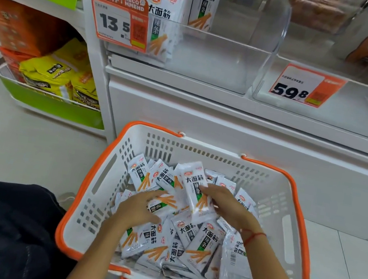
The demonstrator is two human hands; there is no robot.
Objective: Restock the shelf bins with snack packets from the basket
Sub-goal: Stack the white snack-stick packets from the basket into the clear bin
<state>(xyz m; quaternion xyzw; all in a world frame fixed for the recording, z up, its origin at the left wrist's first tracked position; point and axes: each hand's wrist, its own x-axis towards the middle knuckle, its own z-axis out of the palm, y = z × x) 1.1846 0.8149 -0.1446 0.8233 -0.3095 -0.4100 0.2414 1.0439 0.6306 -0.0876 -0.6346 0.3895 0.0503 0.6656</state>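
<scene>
Well short of finished, by the look of it. White basket (109,176) with orange rim, low in the centre of the frame, heaped with silver snack packets (200,245). Clear shelf bin (215,57) at upper centre only partly filled: a few upright packets in bin (160,24) crowded to its left side, right half bare. A second clear bin (339,111) at upper right, behind the 59.8 price tag (304,87), apparently for other goods.

Both hands down in the heap. Left hand (141,207) at centre, fingers spread and lightly curled over a packet, seemingly gathering rather than lifting; true grip hard to confirm. Right hand (225,204) just right of it, fingers curled round the edge of an upper packet (196,189), thumb side hidden.

Most of the restocking judged still ahead: many packets in the basket, plenty of room in the bin.

Open space between basket and bin, straight up the frame. Worth minding: the bin's raised clear front lip, the orange 13.5 price tag (118,18) jutting at its left corner, the white shelf edge (208,99) below, and the basket's tall rim.
</scene>
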